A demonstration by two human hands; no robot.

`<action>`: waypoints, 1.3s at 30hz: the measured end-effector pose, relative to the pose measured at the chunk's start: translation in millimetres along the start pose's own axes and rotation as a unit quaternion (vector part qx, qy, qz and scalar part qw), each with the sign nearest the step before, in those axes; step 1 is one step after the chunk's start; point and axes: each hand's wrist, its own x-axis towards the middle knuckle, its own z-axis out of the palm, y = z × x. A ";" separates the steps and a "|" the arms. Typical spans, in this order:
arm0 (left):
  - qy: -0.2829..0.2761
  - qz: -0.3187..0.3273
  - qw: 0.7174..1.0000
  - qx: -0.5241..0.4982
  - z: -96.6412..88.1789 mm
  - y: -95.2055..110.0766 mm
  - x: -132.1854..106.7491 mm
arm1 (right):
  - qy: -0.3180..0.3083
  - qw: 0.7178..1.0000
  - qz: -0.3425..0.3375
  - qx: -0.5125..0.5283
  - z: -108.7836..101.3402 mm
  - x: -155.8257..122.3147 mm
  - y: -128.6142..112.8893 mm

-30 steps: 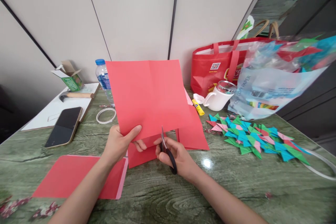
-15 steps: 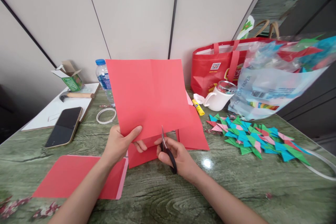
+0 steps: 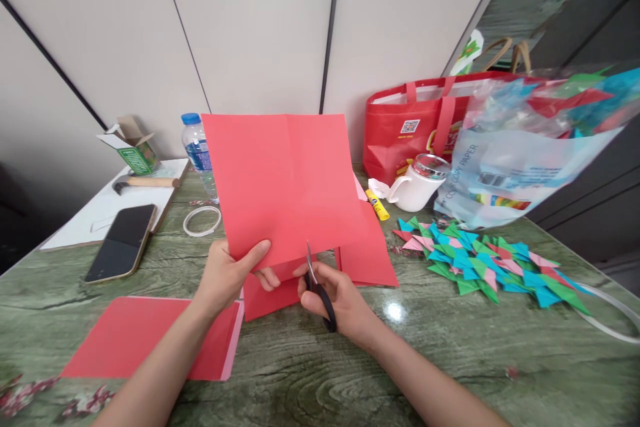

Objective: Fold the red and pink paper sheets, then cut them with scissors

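Note:
My left hand pinches the lower edge of a large red paper sheet, holding it upright above the green table. My right hand grips black-handled scissors, whose blades point up into the sheet's bottom edge near its middle crease. More red sheets lie flat on the table behind and under the held one. A stack of red paper lies beside my left forearm.
A phone, tape ring, water bottle, small carton and hammer sit at the left. At the right are a glue stick, white mug, red bag, plastic bag and several folded paper triangles.
Almost nothing differs; both hands, the sheet and the scissors stay in place, with only a slight shift of the blades at the sheet's edge.

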 end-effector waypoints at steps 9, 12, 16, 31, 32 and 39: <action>-0.003 0.007 1.000 0.005 -0.5 -1.1 -0.3 | -0.002 1.000 -0.010 0.002 0.3 -0.4 2.6; -0.003 0.013 1.000 0.009 -0.4 -1.0 -0.4 | -0.004 1.000 -0.012 0.000 -0.2 -0.7 3.3; -0.005 0.014 1.000 0.013 -0.5 -0.7 -0.5 | -0.005 1.000 -0.013 0.003 -0.1 0.0 1.7; -0.010 0.009 1.000 0.016 -1.0 -0.3 -0.5 | 0.018 0.999 -0.024 -0.028 0.2 0.2 6.6; -0.010 0.010 1.000 0.017 -1.1 -0.2 -0.5 | 0.021 0.999 -0.026 -0.029 0.3 0.2 7.1; -0.014 0.017 0.999 0.030 -1.3 0.2 -1.3 | 0.046 0.998 -0.023 -0.046 1.4 0.7 10.6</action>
